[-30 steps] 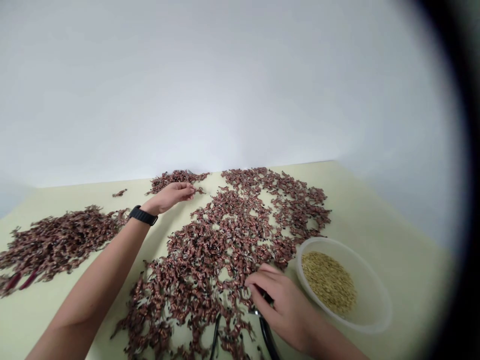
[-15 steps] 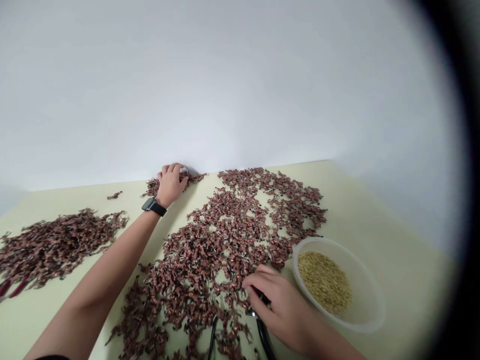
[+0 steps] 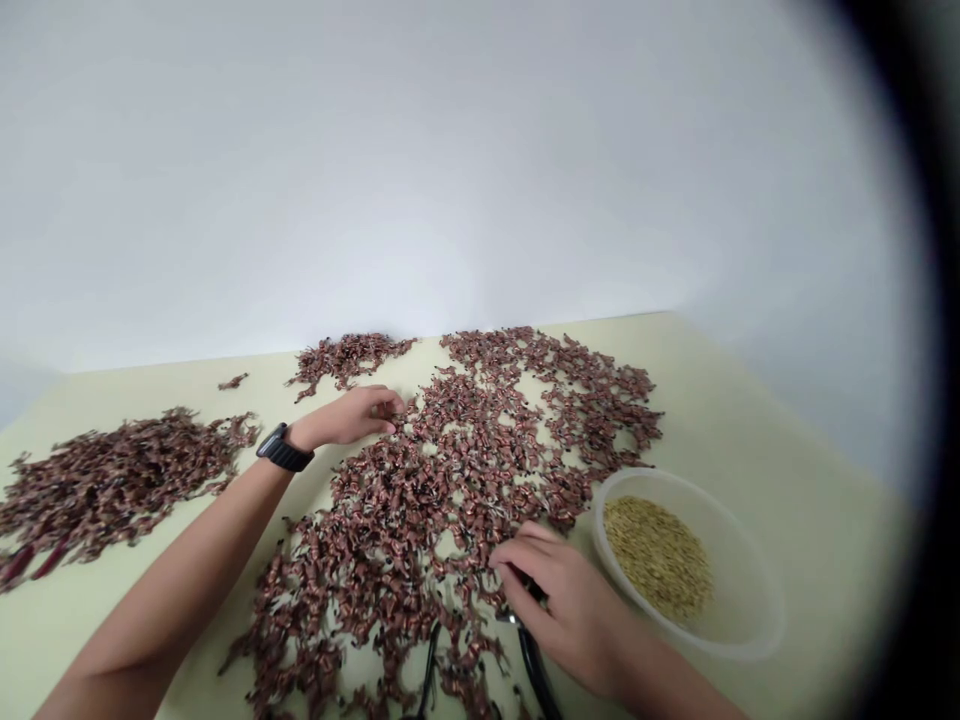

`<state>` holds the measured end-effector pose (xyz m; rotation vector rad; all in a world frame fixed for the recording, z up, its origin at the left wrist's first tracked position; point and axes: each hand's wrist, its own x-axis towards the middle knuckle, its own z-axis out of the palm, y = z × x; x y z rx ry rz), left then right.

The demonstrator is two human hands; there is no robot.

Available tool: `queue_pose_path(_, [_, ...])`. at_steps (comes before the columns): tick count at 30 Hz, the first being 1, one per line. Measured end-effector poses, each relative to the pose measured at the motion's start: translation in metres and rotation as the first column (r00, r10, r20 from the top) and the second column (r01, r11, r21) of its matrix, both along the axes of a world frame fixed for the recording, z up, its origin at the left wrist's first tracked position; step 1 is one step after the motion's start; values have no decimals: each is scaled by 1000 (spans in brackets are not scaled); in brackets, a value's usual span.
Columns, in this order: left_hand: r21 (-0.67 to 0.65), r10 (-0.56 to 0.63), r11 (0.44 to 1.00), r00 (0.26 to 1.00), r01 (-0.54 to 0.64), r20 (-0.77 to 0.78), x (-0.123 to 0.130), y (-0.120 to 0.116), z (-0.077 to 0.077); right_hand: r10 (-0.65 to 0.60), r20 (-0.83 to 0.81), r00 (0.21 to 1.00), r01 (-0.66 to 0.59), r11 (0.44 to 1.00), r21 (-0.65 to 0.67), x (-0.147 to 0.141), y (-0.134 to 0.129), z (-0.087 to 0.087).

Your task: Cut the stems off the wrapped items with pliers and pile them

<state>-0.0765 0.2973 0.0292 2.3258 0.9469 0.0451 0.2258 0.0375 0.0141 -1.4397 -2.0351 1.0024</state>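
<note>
Pulling the left hand (image 3: 360,415) back from the far clump of small reddish-brown pieces (image 3: 346,358), down to the upper edge of the wide spread of the same pieces (image 3: 427,510), well left of the plastic bowl (image 3: 679,480). Curling its fingers loosely against that edge, with no telling whether any piece is pinched between them. Wearing a black watch (image 3: 283,450) on the left wrist. Keeping the right hand (image 3: 570,610) just left of the bowl, clenched around the metal-tipped end of a black-handled tool (image 3: 534,665), over the near edge of the spread. Holding pale grain (image 3: 658,558) inside the bowl. Piling more pieces into a long heap (image 3: 112,490) farthest left of the bowl, on the pale worktop (image 3: 750,480).
</note>
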Motion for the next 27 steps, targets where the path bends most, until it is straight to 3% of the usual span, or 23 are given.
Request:
queue_pose_path(10, [4,82,997,996,-82,-19,-1,-4,1,-9,-12,1000,9,1000,-2,0,0,1])
queue_pose_path(14, [-3,139,990,989,-139,51,-5,-2,0,-7,-9,1000,7,1000,0,-1,0,1])
queue_pose_path(18, [-165,176,976,959,-141,220,-5,-3,4,-11,-4,1000,11,1000,12,-1,-1,1])
queue_pose_path(22, [-415,207,909,908,-41,365,0,-7,12,-15,-4,1000,15,1000,15,-1,-1,0])
queue_pose_path(27, [-491,278,870,863,-41,421,5,-11,18,-14,-5,1000,14,1000,2,-1,0,2])
